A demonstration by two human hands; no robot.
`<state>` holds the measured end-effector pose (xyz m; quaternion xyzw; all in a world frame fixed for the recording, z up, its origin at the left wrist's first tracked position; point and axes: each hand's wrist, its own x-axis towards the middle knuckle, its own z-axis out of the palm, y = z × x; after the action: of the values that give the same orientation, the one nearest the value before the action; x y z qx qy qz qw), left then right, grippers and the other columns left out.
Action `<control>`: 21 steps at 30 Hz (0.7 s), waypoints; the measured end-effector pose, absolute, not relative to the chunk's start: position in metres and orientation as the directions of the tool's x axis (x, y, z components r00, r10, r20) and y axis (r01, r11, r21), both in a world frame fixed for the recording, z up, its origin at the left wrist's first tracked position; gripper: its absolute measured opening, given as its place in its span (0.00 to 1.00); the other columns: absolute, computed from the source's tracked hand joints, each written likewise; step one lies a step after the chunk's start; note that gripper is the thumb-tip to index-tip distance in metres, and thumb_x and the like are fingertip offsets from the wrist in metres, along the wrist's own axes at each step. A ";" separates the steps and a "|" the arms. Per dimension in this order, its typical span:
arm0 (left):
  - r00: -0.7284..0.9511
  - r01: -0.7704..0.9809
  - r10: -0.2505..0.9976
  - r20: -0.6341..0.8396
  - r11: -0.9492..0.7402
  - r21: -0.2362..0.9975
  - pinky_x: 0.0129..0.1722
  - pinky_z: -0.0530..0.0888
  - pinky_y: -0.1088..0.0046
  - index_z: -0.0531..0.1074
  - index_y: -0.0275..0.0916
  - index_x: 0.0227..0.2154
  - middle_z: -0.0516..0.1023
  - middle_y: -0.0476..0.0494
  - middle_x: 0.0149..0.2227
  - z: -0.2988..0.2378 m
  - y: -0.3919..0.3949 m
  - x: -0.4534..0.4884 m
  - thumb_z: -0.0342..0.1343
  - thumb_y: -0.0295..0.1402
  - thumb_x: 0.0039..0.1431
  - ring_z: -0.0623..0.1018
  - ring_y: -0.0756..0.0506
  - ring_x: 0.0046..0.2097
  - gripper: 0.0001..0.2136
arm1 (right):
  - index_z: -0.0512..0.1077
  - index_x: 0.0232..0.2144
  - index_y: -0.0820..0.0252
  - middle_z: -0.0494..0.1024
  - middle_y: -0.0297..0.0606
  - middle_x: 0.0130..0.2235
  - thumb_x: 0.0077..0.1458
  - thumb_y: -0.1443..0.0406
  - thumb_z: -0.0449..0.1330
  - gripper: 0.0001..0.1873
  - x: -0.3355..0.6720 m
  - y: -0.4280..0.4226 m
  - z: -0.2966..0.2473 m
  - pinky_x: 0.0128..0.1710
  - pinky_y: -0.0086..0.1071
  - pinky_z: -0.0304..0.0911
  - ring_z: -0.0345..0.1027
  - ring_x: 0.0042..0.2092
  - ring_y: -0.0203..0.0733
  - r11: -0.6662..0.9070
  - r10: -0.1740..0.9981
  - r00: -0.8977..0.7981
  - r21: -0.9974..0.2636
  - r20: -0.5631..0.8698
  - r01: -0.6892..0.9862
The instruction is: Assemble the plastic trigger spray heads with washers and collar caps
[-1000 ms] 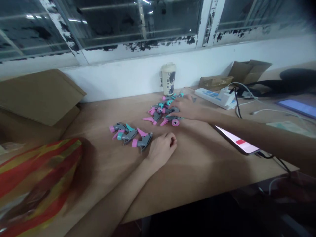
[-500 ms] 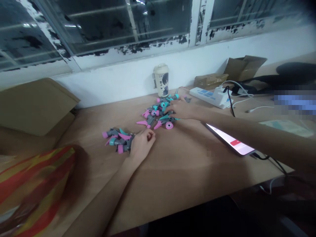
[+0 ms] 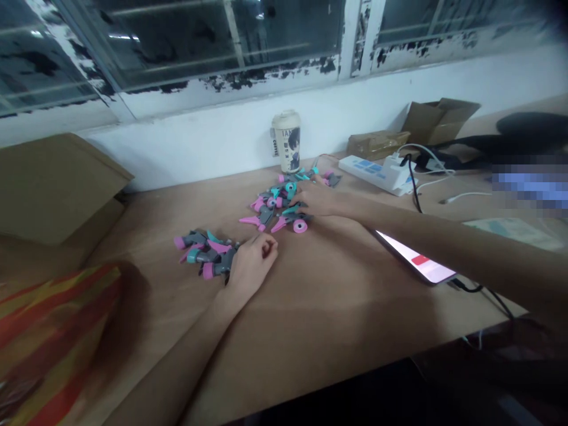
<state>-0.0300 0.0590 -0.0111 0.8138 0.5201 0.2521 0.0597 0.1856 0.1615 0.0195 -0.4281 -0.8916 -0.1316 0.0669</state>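
Note:
My left hand (image 3: 254,264) rests on the table with its fingers curled in; whether anything is inside them is hidden. Against its left side lies a small group of plastic pieces (image 3: 205,255) in grey, pink and teal, shaped like trigger spray heads. Farther back, my right hand (image 3: 320,200) reaches over a larger pile of the same spray heads (image 3: 266,212). Its fingers are apart and touch the pile's right side, and their tips are partly hidden among the pieces. One spray head (image 3: 332,178) shows just beyond that hand.
A lidded paper cup (image 3: 286,142) stands by the wall. At right are a power strip (image 3: 370,171), cables, a lit phone (image 3: 428,266) under my right forearm and cardboard boxes (image 3: 439,124). A large carton (image 3: 57,189) and a striped bag (image 3: 57,337) occupy the left.
The view has shifted slightly, so the table's things appear a little farther left. My right hand has drawn slightly nearer, baring more of the spray head behind it. My left hand stays put.

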 end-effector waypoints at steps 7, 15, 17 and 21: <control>0.348 0.813 0.867 0.356 -0.468 0.347 0.29 0.63 0.74 0.68 0.40 0.29 0.70 0.51 0.26 -0.011 0.059 -0.030 0.50 0.28 0.55 0.70 0.49 0.29 0.03 | 0.76 0.36 0.61 0.70 0.48 0.42 0.55 0.65 0.56 0.10 0.183 0.159 0.021 0.49 0.44 0.40 0.57 0.49 0.52 0.628 0.698 -0.663 0.215 0.270 0.748; 0.370 0.795 0.855 0.363 -0.493 0.352 0.31 0.64 0.74 0.68 0.40 0.30 0.70 0.51 0.26 -0.011 0.056 -0.028 0.50 0.29 0.56 0.71 0.49 0.29 0.03 | 0.71 0.43 0.60 0.68 0.47 0.48 0.61 0.60 0.48 0.16 0.192 0.154 0.042 0.47 0.41 0.48 0.59 0.50 0.49 0.592 0.740 -0.573 0.063 0.353 0.803; 0.359 0.796 0.859 0.364 -0.486 0.362 0.31 0.65 0.74 0.68 0.40 0.30 0.70 0.51 0.26 -0.011 0.056 -0.028 0.50 0.29 0.56 0.71 0.49 0.29 0.03 | 0.71 0.42 0.60 0.69 0.46 0.47 0.61 0.60 0.48 0.15 0.195 0.151 0.044 0.45 0.39 0.50 0.60 0.48 0.48 0.585 0.754 -0.564 0.046 0.336 0.810; 0.298 0.817 0.881 0.367 -0.434 0.380 0.31 0.65 0.73 0.68 0.39 0.35 0.70 0.50 0.27 -0.012 0.059 -0.027 0.51 0.30 0.56 0.71 0.48 0.29 0.05 | 0.72 0.37 0.63 0.70 0.49 0.44 0.59 0.65 0.49 0.13 0.194 0.148 0.033 0.47 0.43 0.47 0.60 0.48 0.52 0.571 0.772 -0.559 0.056 0.303 0.819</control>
<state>-0.0273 0.0590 -0.0125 0.8034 0.5283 0.2681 0.0603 0.1939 0.1476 0.0328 -0.4529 -0.8778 -0.0957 0.1233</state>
